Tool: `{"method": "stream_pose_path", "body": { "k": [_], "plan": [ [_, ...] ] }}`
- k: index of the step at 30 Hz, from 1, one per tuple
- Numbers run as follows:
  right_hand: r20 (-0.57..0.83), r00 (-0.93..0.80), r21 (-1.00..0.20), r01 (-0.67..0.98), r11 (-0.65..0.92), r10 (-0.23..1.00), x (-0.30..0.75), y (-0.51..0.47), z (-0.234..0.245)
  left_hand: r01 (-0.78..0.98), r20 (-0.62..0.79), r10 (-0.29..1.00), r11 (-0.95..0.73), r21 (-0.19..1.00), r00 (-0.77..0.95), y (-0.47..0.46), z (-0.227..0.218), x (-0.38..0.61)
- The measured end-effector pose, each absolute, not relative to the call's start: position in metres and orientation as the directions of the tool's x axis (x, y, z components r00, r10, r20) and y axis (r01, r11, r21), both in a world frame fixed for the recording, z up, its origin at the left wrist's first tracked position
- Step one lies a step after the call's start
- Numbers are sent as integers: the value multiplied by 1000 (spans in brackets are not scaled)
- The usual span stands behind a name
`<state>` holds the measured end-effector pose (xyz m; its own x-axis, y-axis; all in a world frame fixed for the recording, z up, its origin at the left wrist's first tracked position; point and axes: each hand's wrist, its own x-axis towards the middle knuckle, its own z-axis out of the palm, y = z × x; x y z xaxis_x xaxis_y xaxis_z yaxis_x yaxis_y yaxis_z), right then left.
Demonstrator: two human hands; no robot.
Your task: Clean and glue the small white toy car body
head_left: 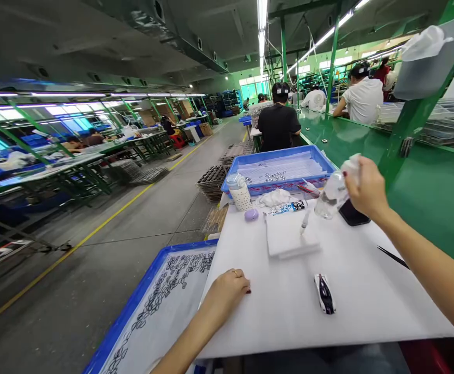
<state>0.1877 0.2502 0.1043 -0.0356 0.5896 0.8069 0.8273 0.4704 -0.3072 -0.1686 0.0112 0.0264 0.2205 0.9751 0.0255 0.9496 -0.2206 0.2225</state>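
Note:
My right hand (369, 189) is closed on a white cloth (352, 165), a crumpled wad. Its lower end meets a clear bottle (329, 196) with some liquid in it; whether the fingers also touch the bottle I cannot tell. At the left edge of the white-covered table (274, 317) rests my left hand (227, 291), fingers curled, with nothing visible in it. A white and black toy car (324, 294) lies to its right. Beyond, a small pointed tube (305, 222) lies on a folded white cloth pad (287, 239).
Behind the pad are a glue tube (288, 208), a purple case (251, 214), a dotted cup (239, 193) and a blue tray (227, 174). A black phone (355, 214) and tweezers (392, 256) lie right. Another blue tray (133, 298) holds black rings. A co-worker (279, 122) sits ahead.

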Motion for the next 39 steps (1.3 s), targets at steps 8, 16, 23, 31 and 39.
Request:
{"method": "stream_pose_path", "body": {
  "k": [8, 16, 23, 31, 39],
  "plan": [
    [651, -200, -527, 575, 625, 732, 155, 256, 111, 985, 30, 994, -113, 131, 110, 6, 19, -158],
    [402, 304, -860, -199, 470, 864, 197, 216, 151, 828, 255, 955, -21, 561, -149, -23, 9, -140],
    [317, -4, -927, -214, 308, 949, 201, 100, 111, -467, -202, 942, 56, 883, -269, -7, 9, -18],
    [395, -198, -864, 251, 436, 897, 170, 47, 34, -754, -319, 942, 135, 642, -103, 0, 10, 6],
    [733, -365, -462, 353, 813, 574, 133, 42, 35, -750, -319, 940, 124, 650, -122, -1, 3, 5]
  ]
}}
